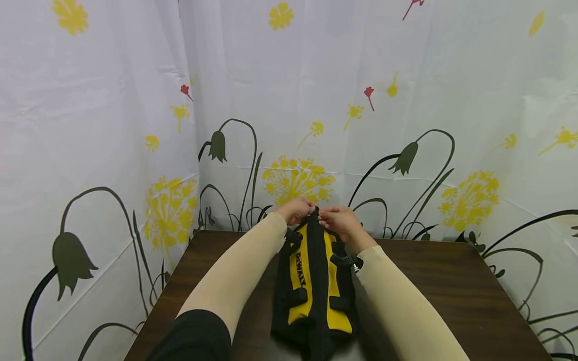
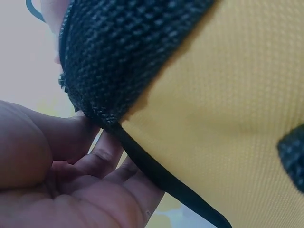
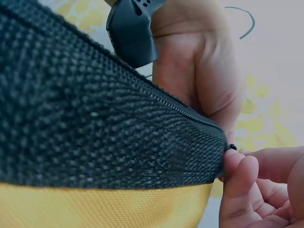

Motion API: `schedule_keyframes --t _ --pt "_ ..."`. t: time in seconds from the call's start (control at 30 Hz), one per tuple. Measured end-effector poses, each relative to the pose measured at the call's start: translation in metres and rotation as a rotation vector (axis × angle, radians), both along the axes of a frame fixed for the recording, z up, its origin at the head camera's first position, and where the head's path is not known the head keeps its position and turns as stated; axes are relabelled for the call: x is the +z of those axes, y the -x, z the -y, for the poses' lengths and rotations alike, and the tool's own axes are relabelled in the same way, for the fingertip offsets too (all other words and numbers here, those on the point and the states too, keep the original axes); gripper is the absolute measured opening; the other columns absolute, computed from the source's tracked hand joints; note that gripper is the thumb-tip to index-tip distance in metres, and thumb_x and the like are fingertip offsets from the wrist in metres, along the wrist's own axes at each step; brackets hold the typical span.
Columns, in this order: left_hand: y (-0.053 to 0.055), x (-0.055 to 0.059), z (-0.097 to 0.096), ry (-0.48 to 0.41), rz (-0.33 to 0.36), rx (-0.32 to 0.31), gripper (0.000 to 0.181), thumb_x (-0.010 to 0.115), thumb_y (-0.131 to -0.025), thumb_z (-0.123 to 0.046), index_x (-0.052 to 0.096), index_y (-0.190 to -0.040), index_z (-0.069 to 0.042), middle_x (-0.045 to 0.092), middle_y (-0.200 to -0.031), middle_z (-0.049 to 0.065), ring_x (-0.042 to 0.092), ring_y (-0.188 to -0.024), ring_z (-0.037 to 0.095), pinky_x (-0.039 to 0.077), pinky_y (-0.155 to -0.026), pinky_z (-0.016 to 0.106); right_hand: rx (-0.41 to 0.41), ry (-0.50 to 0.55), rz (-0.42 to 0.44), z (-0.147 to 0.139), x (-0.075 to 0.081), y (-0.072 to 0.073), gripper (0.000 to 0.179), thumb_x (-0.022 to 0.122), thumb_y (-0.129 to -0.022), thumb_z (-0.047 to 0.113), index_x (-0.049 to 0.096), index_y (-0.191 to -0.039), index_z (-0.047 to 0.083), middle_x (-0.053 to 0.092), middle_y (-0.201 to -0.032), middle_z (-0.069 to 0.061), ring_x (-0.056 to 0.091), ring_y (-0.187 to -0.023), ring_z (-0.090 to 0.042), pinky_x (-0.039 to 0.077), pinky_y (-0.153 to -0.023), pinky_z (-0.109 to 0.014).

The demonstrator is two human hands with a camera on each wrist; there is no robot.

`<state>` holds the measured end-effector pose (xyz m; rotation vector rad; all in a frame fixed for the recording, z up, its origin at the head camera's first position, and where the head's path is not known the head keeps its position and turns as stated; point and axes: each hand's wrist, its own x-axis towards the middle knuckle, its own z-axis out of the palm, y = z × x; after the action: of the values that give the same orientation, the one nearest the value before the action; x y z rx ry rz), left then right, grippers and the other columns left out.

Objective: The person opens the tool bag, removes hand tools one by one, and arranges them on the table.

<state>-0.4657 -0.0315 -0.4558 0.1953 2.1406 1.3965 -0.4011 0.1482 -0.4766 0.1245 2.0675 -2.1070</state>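
Note:
A black and yellow DEWALT tool bag (image 1: 334, 286) lies lengthwise on the table, its zipper (image 3: 166, 97) running along the top with the teeth meeting where they show. Both hands are at the bag's far end. My left hand (image 1: 294, 210) pinches the black edge there; in the left wrist view, thumb and fingers of that hand (image 2: 71, 175) close on the fabric corner. From the other side, my right hand (image 1: 344, 225) grips the zipper's end; the right wrist view shows its fingertips (image 3: 242, 171) pinching beside a small black piece. Fingers partly hide whatever they hold.
Beneath the bag is a dark brown wooden table (image 1: 433, 286). A white curtain (image 1: 316, 65) printed with flowers hangs behind its far edge and along the sides. Black side loops (image 1: 339, 303) stick out from the bag, and a black band (image 3: 135, 33) circles the left wrist.

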Motion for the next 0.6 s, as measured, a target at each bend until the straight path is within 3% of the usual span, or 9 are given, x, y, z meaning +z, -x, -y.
schedule_keyframes --t 0.13,0.3,0.4,0.6 --pt "-0.001 -0.002 -0.001 0.011 -0.014 0.008 0.035 0.045 -0.118 -0.013 0.062 -0.145 0.003 0.057 -0.152 0.02 0.061 -0.136 0.034 0.057 -0.108 0.044 0.051 -0.058 -0.002 -0.001 0.003 -0.006 0.027 0.07 -0.108 0.013 0.073 -0.127 -0.006 0.077 -0.1 -0.006 0.07 -0.08 -0.012 0.061 -0.076 -0.023" --pt "-0.001 -0.005 0.0 0.027 -0.029 0.005 0.041 0.046 -0.118 -0.014 0.057 -0.155 0.0 0.05 -0.165 0.019 0.052 -0.15 0.035 0.049 -0.121 0.049 0.091 -0.112 0.007 -0.002 0.008 -0.014 0.022 0.072 -0.107 0.012 0.076 -0.12 -0.004 0.075 -0.092 -0.004 0.069 -0.077 -0.012 0.062 -0.076 -0.024" --pt "-0.002 -0.006 0.001 0.04 -0.071 0.012 0.043 0.048 -0.118 -0.015 0.056 -0.157 -0.002 0.05 -0.167 0.017 0.052 -0.151 0.035 0.049 -0.121 0.05 0.116 -0.137 0.004 -0.003 0.011 -0.018 0.02 0.071 -0.107 0.012 0.077 -0.118 -0.004 0.075 -0.091 -0.004 0.07 -0.076 -0.012 0.063 -0.074 -0.024" --pt "-0.002 -0.01 -0.003 -0.02 -0.062 0.026 0.034 0.048 -0.117 -0.012 0.064 -0.142 0.005 0.07 -0.137 0.019 0.068 -0.12 0.027 0.059 -0.098 0.036 0.18 -0.171 -0.012 -0.006 0.009 -0.026 0.019 0.071 -0.107 0.01 0.076 -0.115 -0.006 0.074 -0.088 -0.005 0.071 -0.071 -0.011 0.064 -0.07 -0.023"
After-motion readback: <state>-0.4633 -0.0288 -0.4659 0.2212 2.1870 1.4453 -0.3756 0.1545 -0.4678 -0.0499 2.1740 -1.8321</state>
